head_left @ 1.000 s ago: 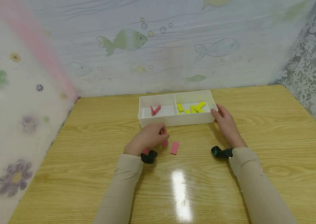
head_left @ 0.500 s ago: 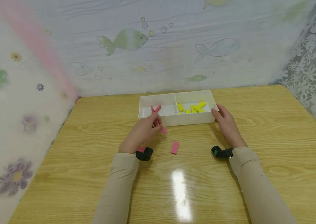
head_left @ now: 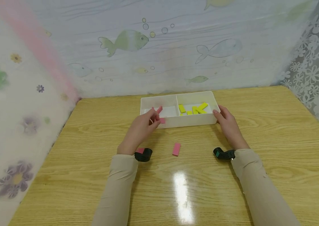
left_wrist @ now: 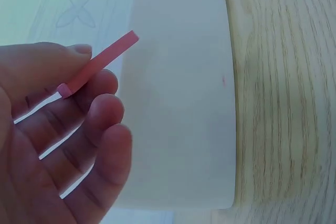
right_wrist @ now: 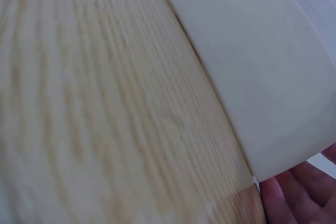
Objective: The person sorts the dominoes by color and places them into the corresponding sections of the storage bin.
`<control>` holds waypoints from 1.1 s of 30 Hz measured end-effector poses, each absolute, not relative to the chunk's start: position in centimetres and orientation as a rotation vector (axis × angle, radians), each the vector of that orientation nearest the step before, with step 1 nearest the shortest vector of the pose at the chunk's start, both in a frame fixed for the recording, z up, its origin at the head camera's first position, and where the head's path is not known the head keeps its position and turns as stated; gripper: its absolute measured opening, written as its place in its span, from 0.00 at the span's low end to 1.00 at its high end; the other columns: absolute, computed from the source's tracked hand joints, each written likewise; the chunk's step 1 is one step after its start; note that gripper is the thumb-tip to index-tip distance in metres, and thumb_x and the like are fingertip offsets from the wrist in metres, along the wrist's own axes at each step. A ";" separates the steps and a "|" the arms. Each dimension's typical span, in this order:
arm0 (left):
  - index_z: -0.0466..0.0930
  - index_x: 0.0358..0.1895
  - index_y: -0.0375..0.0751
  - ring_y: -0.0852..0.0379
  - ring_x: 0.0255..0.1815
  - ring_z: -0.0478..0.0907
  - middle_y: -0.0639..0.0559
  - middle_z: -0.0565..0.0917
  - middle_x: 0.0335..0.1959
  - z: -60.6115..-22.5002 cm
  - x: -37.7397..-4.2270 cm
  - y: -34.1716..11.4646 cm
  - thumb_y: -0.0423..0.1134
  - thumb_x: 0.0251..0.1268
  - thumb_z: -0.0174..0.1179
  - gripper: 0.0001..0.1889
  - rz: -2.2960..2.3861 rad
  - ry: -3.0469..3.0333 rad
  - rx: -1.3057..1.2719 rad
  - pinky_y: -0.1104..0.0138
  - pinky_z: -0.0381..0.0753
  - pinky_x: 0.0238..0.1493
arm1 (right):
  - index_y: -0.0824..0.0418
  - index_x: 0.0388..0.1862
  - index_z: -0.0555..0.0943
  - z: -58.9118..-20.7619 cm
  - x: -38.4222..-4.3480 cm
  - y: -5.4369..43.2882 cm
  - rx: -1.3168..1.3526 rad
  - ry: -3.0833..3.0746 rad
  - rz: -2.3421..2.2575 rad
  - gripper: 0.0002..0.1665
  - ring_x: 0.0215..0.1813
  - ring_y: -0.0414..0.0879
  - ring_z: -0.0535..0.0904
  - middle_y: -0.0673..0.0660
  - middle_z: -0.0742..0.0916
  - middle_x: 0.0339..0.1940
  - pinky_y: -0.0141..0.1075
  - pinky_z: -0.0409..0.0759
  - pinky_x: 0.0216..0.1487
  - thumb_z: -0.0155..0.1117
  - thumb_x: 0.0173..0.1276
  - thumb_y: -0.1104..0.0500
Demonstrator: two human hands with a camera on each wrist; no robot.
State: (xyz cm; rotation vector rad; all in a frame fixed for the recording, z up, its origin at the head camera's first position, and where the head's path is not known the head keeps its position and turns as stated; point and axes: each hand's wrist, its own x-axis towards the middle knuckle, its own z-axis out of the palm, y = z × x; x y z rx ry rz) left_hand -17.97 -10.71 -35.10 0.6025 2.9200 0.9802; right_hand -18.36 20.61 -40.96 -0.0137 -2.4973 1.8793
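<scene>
My left hand (head_left: 138,131) pinches a pink domino-like tile (left_wrist: 102,64) between thumb and fingers, at the front wall of a white two-compartment box (head_left: 190,120). In the left wrist view the tile slants up, its far end standing out past the fingertips. At the box's right end, my right hand (head_left: 229,127) grips the corner, thumb at the rim and fingers behind the end wall. Pink tiles (head_left: 159,110) lie in the left compartment, partly covered by the left hand. Several yellow tiles (head_left: 182,108) lie scattered in the right compartment.
One loose pink tile (head_left: 176,149) lies on the wooden table (head_left: 204,188) in front of the box. Another pink tile (head_left: 140,150) is partly hidden behind the left wrist's black camera (head_left: 143,155). A fish-patterned wall covering (head_left: 170,62) rises behind the table.
My left hand has lifted a pink tile from the table and carried it up and leftward to the box's front wall. My right hand has stayed on the box's end.
</scene>
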 end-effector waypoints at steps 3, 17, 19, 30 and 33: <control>0.72 0.35 0.50 0.60 0.30 0.71 0.58 0.76 0.27 -35.0 -18.1 -10.8 0.42 0.63 0.54 0.03 0.983 2.958 0.611 0.68 0.72 0.28 | 0.55 0.69 0.53 -41.0 -18.4 20.6 -0.025 -2.496 1.880 0.38 0.64 0.48 0.60 0.56 0.63 0.66 0.47 0.62 0.60 0.44 0.66 0.38; 0.77 0.36 0.52 0.61 0.31 0.71 0.60 0.78 0.29 -35.1 -18.1 -10.8 0.44 0.63 0.52 0.05 0.946 2.971 0.617 0.69 0.72 0.31 | 0.55 0.70 0.53 -41.1 -18.5 20.7 -0.026 -2.502 1.870 0.40 0.64 0.47 0.60 0.55 0.63 0.67 0.46 0.63 0.60 0.44 0.65 0.36; 0.77 0.34 0.53 0.62 0.30 0.72 0.59 0.78 0.28 -35.2 -18.1 -10.8 0.45 0.63 0.52 0.05 0.950 2.934 0.628 0.68 0.71 0.31 | 0.55 0.70 0.53 -41.1 -18.5 20.7 -0.022 -2.500 1.869 0.40 0.64 0.47 0.60 0.55 0.63 0.67 0.46 0.62 0.60 0.44 0.64 0.36; 0.76 0.30 0.56 0.61 0.28 0.71 0.57 0.80 0.28 -35.5 -17.8 -10.3 0.50 0.62 0.52 0.07 0.958 2.823 0.667 0.67 0.70 0.30 | 0.56 0.69 0.53 -41.1 -18.3 20.8 -0.010 -2.496 1.869 0.41 0.64 0.49 0.60 0.57 0.63 0.67 0.47 0.62 0.60 0.44 0.64 0.36; 0.76 0.29 0.56 0.61 0.29 0.71 0.57 0.81 0.28 -35.5 -17.7 -10.2 0.51 0.62 0.52 0.08 0.962 2.796 0.672 0.67 0.70 0.32 | 0.55 0.69 0.54 -41.1 -18.4 20.8 -0.003 -2.490 1.869 0.40 0.64 0.49 0.60 0.56 0.63 0.66 0.47 0.63 0.59 0.44 0.65 0.36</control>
